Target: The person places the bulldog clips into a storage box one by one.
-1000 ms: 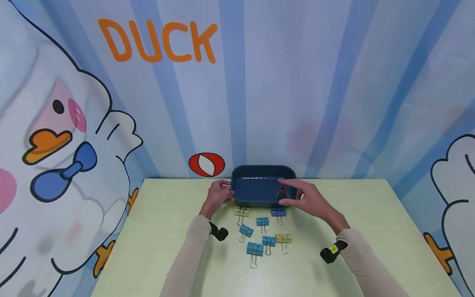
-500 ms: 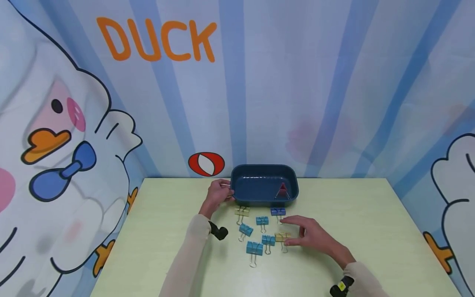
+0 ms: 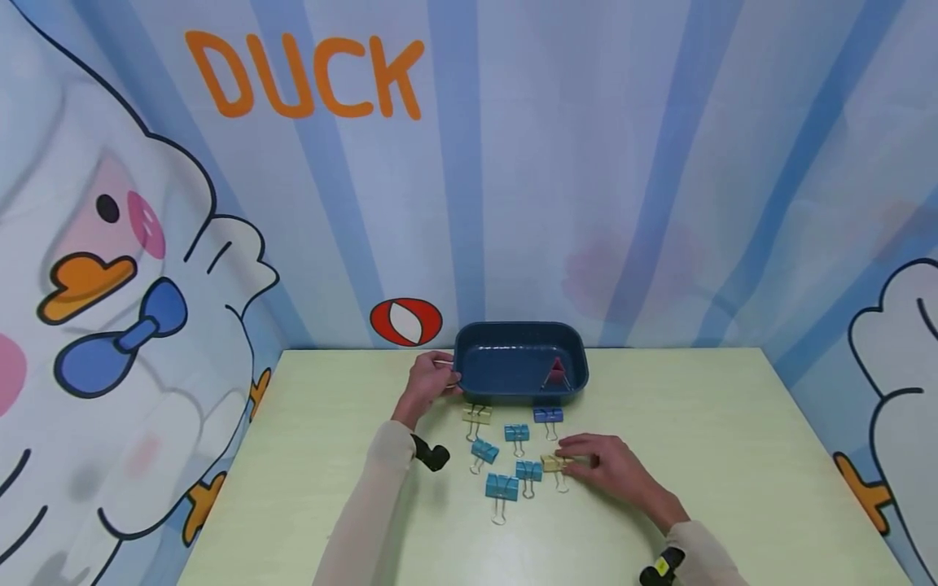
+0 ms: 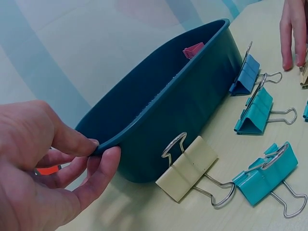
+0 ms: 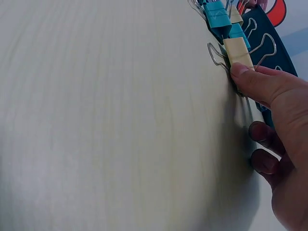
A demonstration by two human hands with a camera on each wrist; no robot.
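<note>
My left hand [image 3: 427,382] pinches the left end of a dark blue oblong dish [image 4: 192,91] by its rim, thumb on top and fingers beneath. Inside the dish, toward its right, lies a red binder clip [image 3: 557,373]. My right hand [image 3: 611,468] pinches a yellow binder clip [image 5: 237,52] between thumb and fingers, at the right of the group on the table. Close by that hand are a light blue binder clip [image 3: 528,470] to its left and a dark blue binder clip [image 3: 548,415] by the dish's front wall.
Other clips lie on the pale wooden table [image 3: 352,505]: a pale yellow clip [image 4: 186,168] by the dish and several light blue clips, among them a larger clip [image 3: 501,487] nearest me. A printed duck curtain [image 3: 528,163] rises behind the table's back edge.
My right hand has come back from over the dish toward me and now pinches the yellow binder clip. The red binder clip stays in the dish. My left hand keeps its grip.
</note>
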